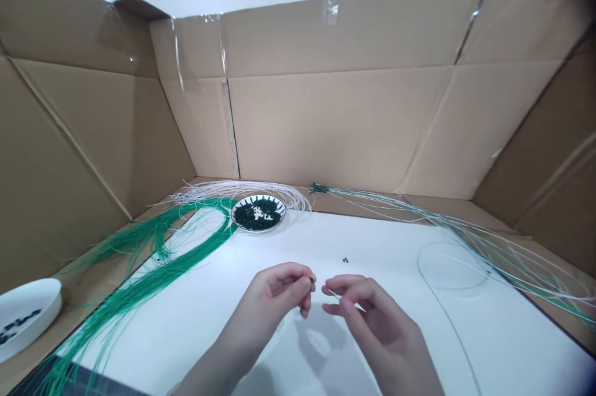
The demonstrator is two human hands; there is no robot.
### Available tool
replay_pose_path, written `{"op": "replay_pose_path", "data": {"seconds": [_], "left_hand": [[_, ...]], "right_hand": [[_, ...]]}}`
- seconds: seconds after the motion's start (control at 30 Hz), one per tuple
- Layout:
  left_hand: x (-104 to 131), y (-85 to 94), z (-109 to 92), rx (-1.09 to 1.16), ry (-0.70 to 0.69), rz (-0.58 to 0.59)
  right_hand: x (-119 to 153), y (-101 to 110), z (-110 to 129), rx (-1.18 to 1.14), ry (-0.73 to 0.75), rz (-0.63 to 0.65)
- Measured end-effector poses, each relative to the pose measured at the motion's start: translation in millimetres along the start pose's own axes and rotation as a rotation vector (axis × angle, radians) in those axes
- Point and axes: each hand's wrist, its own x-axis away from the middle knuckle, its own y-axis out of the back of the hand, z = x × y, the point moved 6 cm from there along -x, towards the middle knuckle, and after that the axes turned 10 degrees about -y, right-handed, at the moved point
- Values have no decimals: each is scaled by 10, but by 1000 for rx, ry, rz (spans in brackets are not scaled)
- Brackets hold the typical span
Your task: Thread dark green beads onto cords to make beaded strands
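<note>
Over the white board (382, 241) my left hand (284, 290) is closed in a pinch, with a small dark piece (311, 280) at its thumb and fingertip. To its right, my right hand (372, 309) pinches a thin pale cord (333, 293) whose end points toward the left fingertips. A small gap separates the two hands. Beyond them lie a few tiny dark pieces (345, 260) on the board. Farther back, a patterned dish (259, 229) holds many small dark green pieces. Whether the dark piece has a hole is too small to tell.
Long green strands (172, 269) spread along the left, with white strands (242, 187) behind them. A tied bundle of cords (433, 217) runs across the back right. One loose cord (449, 318) curves over the right side. A white bowl (53, 306) stands far left; cardboard walls (335, 129) enclose the board.
</note>
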Motion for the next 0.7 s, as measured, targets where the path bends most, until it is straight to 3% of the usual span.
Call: {"op": "replay_pose_path", "data": {"seconds": [0.1, 0.2, 0.33, 0.47, 0.6, 0.7], "left_hand": [[181, 126, 55, 290, 15, -82], [270, 239, 151, 373, 8, -126], [354, 406, 221, 326, 12, -161], [421, 539, 153, 238, -32, -158], [464, 592, 83, 177, -41, -142], [495, 622, 44, 160, -62, -202]], "right_hand": [[37, -277, 19, -6, 9, 65], [85, -461, 20, 41, 36, 62], [129, -639, 74, 159, 125, 52], [145, -761, 127, 231, 201, 70], [142, -831, 140, 245, 237, 85], [141, -867, 148, 258, 260, 91]]}}
